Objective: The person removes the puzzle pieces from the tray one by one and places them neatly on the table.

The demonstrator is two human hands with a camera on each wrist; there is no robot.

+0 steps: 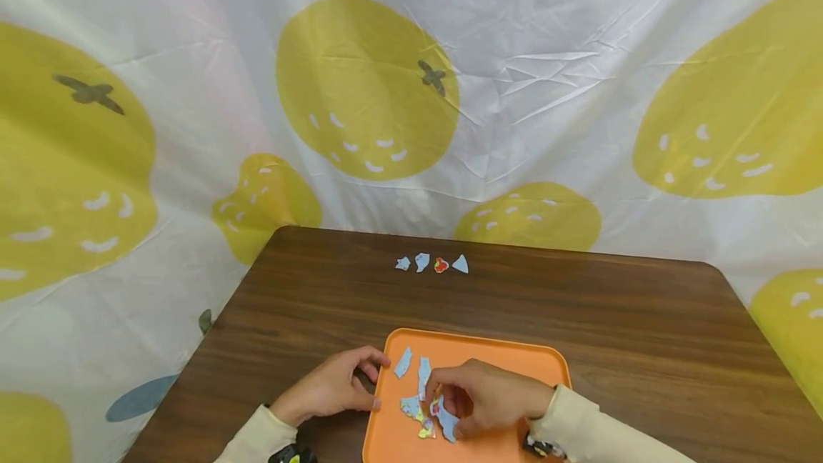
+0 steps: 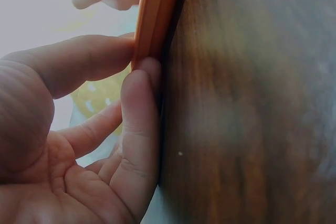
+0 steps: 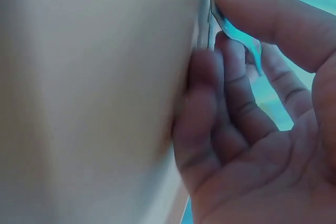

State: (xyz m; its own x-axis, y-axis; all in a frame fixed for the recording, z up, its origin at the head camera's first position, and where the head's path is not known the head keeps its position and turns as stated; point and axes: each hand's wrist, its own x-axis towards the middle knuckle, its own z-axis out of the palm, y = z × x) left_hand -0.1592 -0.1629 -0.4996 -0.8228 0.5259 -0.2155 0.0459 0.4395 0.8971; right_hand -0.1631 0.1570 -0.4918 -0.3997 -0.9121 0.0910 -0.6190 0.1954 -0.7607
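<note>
My left hand (image 1: 331, 386) is at the left rim of an orange tray (image 1: 489, 340), thumb and fingertips bent against its edge; the tray's side wall (image 2: 152, 19) shows close up in the left wrist view. Over the tray, my right hand (image 1: 491, 395) pinches a light-blue, irregular puzzle piece (image 1: 446, 421) with a printed picture on part of it. In the right wrist view this piece (image 3: 239, 36) is seen edge-on, tilted under the thumb. Left of it lie a patterned blue piece (image 1: 410, 406), a yellow printed piece (image 1: 426, 429) and two plain blue strips (image 1: 403, 362).
At the back of the brown wooden table (image 1: 617, 291), a row of several small pieces lies, among them a red one (image 1: 441, 264) and a pale triangle (image 1: 461, 264). A white curtain with yellow fruit prints (image 1: 366, 84) hangs behind the table.
</note>
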